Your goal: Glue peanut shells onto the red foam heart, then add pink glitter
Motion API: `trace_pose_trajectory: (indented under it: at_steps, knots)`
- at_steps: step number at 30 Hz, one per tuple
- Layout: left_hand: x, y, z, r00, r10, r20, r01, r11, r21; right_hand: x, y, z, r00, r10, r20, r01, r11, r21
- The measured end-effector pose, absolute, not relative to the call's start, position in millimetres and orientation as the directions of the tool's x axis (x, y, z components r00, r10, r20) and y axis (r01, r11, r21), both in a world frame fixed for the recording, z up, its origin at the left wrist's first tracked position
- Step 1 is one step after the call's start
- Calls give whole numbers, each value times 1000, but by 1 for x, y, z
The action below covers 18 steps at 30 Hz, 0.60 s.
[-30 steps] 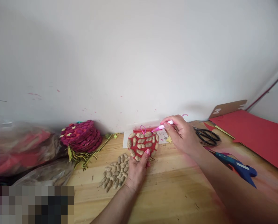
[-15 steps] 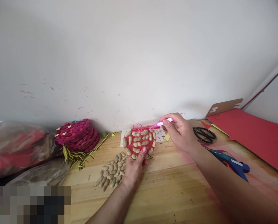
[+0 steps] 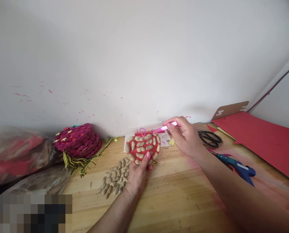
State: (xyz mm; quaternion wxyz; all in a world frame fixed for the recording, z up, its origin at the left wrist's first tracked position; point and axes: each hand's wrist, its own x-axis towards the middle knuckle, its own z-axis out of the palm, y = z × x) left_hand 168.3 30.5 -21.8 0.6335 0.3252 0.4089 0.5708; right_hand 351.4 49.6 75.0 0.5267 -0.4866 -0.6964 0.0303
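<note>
Your left hand: gripping the near edge of a red piece studded with peanuts, thumb across its front, fingers mostly hidden behind.
Your right hand: closed in a pinch on a white-and-pink pen, its tip aimed left at the far edge of the red piece; you cannot tell whether it touches.
Red piece: held up over the middle of the wooden table, face tilted toward you, with a white paper lying beyond it by the wall.
Peanuts on the face: set in rows and around the rim, red showing between; this part looks largely done.
Pink loop: standing up at the far edge, seemingly already attached.
Pen work: no pink marks can be made out on the peanuts, so it looks barely begun, if at all.
Loose peanuts: spread on the table just left of your left hand, not fixed to anything.
Fringed stack: far left, purple-red pieces with yellow stars, apparently finished.
Right side: black scissors and a blue glue gun lie unheld, nearer than the red sheets.
</note>
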Motion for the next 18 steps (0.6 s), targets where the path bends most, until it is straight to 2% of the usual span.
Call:
trace_pose_trajectory:
  at_steps: [4,9,18]
  knots:
    - [168,30,-23,24,986,-165,-485,156,861,353,50,75,39,681,731,674,522,-522]
    - [169,31,-21,25,989,-147,-484,141,863,351,48,75,49,722,690,621,519,-587]
    - [165,32,-24,17,991,-134,-431,129,893,353,49,75,67,748,661,602,498,-624]
